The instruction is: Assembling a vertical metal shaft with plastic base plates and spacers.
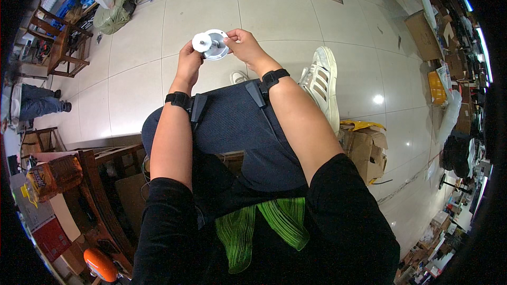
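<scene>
Above my knees, both hands hold a round white fitting (217, 53). It has a wide disc-shaped flange with small holes near its rim, and a smaller white round cap (201, 42) on a short stem at its left. My left hand (188, 64) is closed around the lower left side, next to the cap, with some fingers hidden behind the part. My right hand (246, 48) pinches the right edge of the flange, thumb toward me. Black straps with dark boxes sit on both wrists.
An opened cardboard box (365, 150) stands on the tiled floor (280, 16) by my right shoe (323, 82). To the left are a wooden chair (63, 39), a wooden bench (97, 206) and an oil jug (55, 178). Cluttered shelves (465, 84) line the right side.
</scene>
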